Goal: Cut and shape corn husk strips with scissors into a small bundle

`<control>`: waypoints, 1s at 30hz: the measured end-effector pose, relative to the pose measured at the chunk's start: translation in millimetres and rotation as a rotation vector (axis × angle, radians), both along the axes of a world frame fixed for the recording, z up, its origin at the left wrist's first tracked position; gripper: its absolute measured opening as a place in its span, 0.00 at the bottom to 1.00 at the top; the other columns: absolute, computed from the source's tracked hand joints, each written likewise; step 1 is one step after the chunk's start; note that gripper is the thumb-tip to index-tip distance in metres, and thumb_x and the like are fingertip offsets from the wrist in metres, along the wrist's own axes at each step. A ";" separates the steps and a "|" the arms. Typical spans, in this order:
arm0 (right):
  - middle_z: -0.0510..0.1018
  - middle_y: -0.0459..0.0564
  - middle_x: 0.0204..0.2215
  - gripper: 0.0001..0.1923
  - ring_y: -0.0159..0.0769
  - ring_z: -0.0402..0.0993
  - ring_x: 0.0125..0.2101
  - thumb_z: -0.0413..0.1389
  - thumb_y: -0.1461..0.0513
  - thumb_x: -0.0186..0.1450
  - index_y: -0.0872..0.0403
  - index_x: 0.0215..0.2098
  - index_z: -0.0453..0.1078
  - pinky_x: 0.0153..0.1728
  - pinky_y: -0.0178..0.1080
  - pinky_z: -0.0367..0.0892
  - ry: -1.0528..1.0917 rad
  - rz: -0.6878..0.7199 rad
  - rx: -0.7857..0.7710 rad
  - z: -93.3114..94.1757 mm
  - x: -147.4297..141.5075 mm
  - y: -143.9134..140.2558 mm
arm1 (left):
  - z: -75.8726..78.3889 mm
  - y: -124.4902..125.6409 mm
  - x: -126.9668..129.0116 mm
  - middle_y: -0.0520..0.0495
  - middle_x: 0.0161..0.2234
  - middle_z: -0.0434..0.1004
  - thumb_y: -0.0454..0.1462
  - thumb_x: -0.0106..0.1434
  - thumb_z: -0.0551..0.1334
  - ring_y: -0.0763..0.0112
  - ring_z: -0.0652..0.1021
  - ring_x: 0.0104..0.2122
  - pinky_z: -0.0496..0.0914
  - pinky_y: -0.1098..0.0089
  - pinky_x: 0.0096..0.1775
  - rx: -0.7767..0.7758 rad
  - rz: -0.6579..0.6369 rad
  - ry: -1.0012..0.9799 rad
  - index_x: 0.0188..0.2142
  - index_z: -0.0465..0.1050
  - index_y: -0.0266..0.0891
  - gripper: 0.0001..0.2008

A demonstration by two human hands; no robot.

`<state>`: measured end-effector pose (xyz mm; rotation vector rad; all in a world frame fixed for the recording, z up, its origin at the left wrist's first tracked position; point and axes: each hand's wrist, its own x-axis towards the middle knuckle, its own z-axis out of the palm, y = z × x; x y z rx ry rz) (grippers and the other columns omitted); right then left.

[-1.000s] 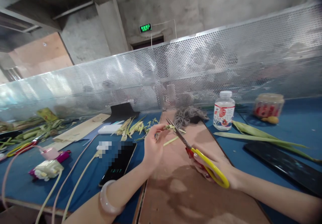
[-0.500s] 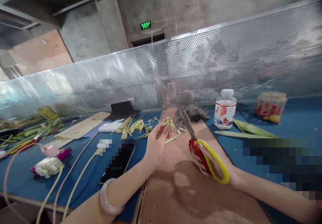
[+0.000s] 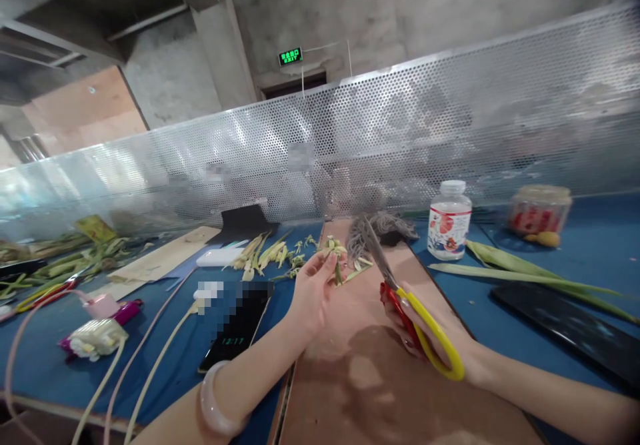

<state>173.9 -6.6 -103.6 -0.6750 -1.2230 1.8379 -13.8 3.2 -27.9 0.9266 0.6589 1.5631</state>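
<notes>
The small green-yellow plant piece is pinched at the fingertips of the left hand, thumb against the first fingers, raised just above the far half of the brown board. A short stalk hangs down from the pinch, so the long axis of the piece runs roughly upright, tilted slightly toward the board's right edge.

The scissors lie just right of the piece. The right hand is closed through the yellow and red handles; the blades point up and away toward the far edge of the board, and they look pressed together or nearly so. The blade tips stand beside the piece but apart from it, a little farther back. Judgement: the left hand is the nearer one, already gripping the piece; the blades would reach it from its right side, crossing the stalk's axis.

Outward from there: a tangle of grey twine sits at the far end of the board. More cut leaf scraps lie on the blue table off the board's left edge, with a phone nearer the front. Off the right edge are a long green leaf, a clear bottle and a jar toward the perforated metal screen.
</notes>
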 end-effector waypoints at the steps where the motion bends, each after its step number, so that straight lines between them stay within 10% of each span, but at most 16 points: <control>1: 0.60 0.39 0.22 0.18 0.23 0.56 0.17 0.57 0.48 0.60 0.49 0.39 0.59 0.14 0.27 0.51 0.003 -0.007 -0.002 0.6 0.0 -0.3 | 0.6 0.0 -0.3 0.48 0.30 0.77 0.37 0.48 0.71 0.77 0.75 0.28 0.70 0.75 0.32 -0.006 -0.003 -0.009 0.29 0.75 0.35 0.10; 17: 0.59 0.38 0.19 0.21 0.22 0.53 0.17 0.54 0.45 0.60 0.52 0.41 0.61 0.15 0.26 0.50 -0.215 0.043 0.236 19.2 6.9 -8.6 | 19.1 13.4 -25.4 0.51 0.27 0.76 0.35 0.55 0.66 0.77 0.75 0.27 0.70 0.74 0.32 0.134 -0.065 0.116 0.28 0.75 0.37 0.03; 30: 0.60 0.38 0.20 0.24 0.22 0.55 0.17 0.58 0.43 0.55 0.49 0.40 0.62 0.16 0.26 0.50 -0.127 -0.010 -0.009 11.7 5.0 -3.9 | 17.8 -1.7 -11.2 0.48 0.32 0.78 0.36 0.56 0.65 0.77 0.76 0.29 0.69 0.75 0.34 0.148 -0.154 0.198 0.33 0.75 0.37 0.05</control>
